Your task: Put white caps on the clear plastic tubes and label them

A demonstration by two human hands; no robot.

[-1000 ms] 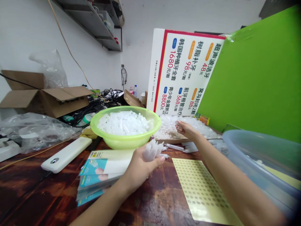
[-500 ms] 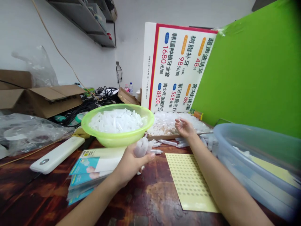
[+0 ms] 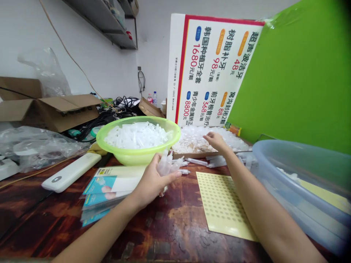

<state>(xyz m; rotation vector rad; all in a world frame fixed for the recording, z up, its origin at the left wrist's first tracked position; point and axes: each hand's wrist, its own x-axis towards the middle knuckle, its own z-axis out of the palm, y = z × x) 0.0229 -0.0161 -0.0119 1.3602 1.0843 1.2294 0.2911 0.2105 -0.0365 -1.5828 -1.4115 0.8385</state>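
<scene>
My left hand (image 3: 150, 182) is wrapped around a bunch of small translucent plastic tubes (image 3: 165, 165) with narrow tips pointing up, above the dark wooden table. My right hand (image 3: 217, 141) reaches over a shallow cardboard tray (image 3: 192, 155) strewn with small white pieces (image 3: 186, 145). Its fingers are pinched together, and whatever may be between them is too small to make out. A light green basin (image 3: 128, 157) heaped with white translucent plastic parts stands left of the tray. Several clear tubes (image 3: 197, 161) lie on the table in front of the tray.
A yellowish sheet of round stickers (image 3: 219, 208) lies under my right forearm. To the right stands a big translucent blue tub (image 3: 285, 197). Printed packets (image 3: 101, 188) and a white oblong device (image 3: 72, 171) lie at left. A large price board (image 3: 211, 73) rises behind the tray.
The fingers of my right hand, loosely curled and apart before, have closed together and turned down over the tray. My left hand still holds the tubes. The view has shifted slightly.
</scene>
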